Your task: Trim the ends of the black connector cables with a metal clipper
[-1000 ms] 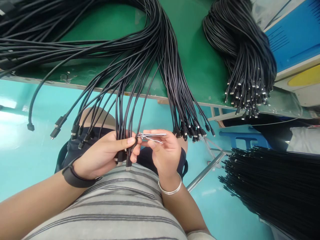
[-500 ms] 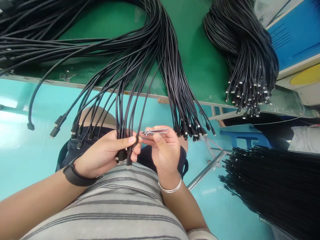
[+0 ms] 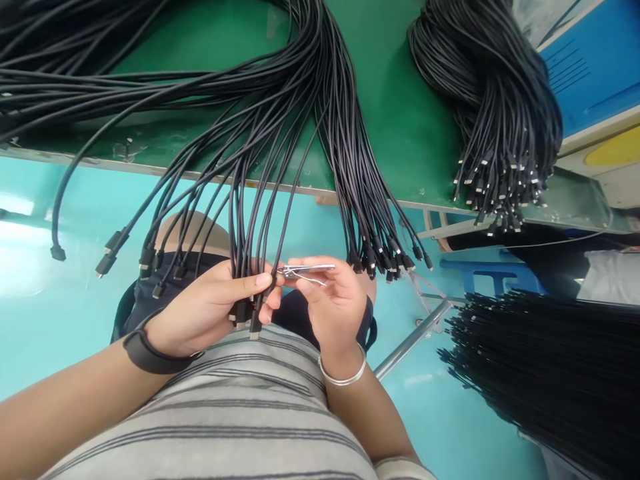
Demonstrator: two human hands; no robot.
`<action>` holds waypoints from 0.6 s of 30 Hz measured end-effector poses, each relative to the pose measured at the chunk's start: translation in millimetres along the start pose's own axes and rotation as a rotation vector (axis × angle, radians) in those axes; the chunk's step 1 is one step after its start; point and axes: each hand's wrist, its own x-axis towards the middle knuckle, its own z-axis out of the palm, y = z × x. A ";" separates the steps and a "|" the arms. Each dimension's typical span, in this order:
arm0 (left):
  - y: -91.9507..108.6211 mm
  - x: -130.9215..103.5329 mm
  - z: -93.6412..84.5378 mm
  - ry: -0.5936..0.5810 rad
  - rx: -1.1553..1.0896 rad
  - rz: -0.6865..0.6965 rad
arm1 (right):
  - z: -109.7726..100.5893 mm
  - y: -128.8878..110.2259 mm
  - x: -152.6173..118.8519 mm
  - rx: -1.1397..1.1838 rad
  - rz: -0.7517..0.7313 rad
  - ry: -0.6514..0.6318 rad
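Observation:
My left hand (image 3: 215, 300) is closed around several black cables (image 3: 245, 233), just above their plug ends, in front of my lap. Its thumb presses on one cable whose plug (image 3: 255, 325) hangs below the fingers. Pinched between thumb and fingers of my right hand (image 3: 333, 300) is a silver nail clipper (image 3: 313, 269), its lever tilted away from the body. The clipper's jaw end is at the pinched cable, beside my left thumb tip; whether the jaws touch the cable I cannot tell.
More cables drape over the edge of the green table (image 3: 385, 120). A cable bundle (image 3: 490, 113) lies at the table's right, beside a blue box (image 3: 595, 67). Lower right is a large cable pile (image 3: 545, 367), near a metal bar (image 3: 413, 340) and a blue stool (image 3: 493, 273).
The clipper's lever has swung away from its body, and my right thumb has shifted slightly left and down. My left hand keeps its hold on the cables.

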 end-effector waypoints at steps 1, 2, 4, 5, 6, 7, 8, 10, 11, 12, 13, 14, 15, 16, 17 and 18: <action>0.2 0.0 0.3 0.004 -0.006 -0.002 | -0.3 0.2 -0.2 -0.001 -0.007 -0.006; 0.5 0.1 0.6 0.009 -0.009 -0.004 | -0.6 0.3 -0.5 -0.002 -0.011 -0.012; 0.9 0.0 1.0 0.024 -0.003 -0.008 | -0.9 0.0 -0.8 -0.014 -0.012 -0.014; 1.0 -0.1 1.1 0.027 0.003 -0.009 | -1.0 -0.3 -1.0 -0.026 -0.011 -0.010; 1.1 -0.3 1.2 0.028 0.007 -0.009 | -1.1 -0.6 -1.1 -0.036 -0.010 -0.005; 1.1 -0.5 1.2 0.026 0.011 -0.007 | -1.1 -1.0 -1.2 -0.043 -0.008 -0.003; 1.2 -0.8 1.2 0.024 0.017 -0.007 | -1.1 -1.4 -1.2 -0.049 -0.008 -0.002; 1.2 -1.4 1.2 0.023 0.026 -0.004 | -0.8 -2.1 -1.1 -0.052 -0.010 -0.003; 1.3 -1.6 1.1 0.026 0.028 -0.004 | -0.5 -2.3 -0.9 -0.049 -0.010 -0.004; 1.2 -1.7 1.1 0.028 0.026 -0.005 | -0.2 -2.4 -0.7 -0.044 -0.009 -0.004; 1.2 -1.6 1.0 0.030 0.023 -0.008 | 0.2 -2.3 -0.4 -0.040 -0.007 -0.001; 1.0 -1.3 0.8 0.031 0.019 -0.010 | 0.6 -2.0 0.0 -0.036 -0.006 0.004; 0.8 -0.8 0.7 0.031 0.017 -0.012 | 0.9 -1.5 0.5 -0.028 -0.004 0.009; 0.4 -0.2 0.5 0.034 0.017 -0.012 | 1.2 -0.9 1.0 -0.018 0.000 0.014; 0.0 0.4 0.2 0.038 0.021 -0.010 | 1.4 -0.2 1.6 -0.004 0.008 0.021; -0.4 1.0 0.0 0.045 0.027 -0.008 | 1.5 0.5 2.2 0.015 0.021 0.030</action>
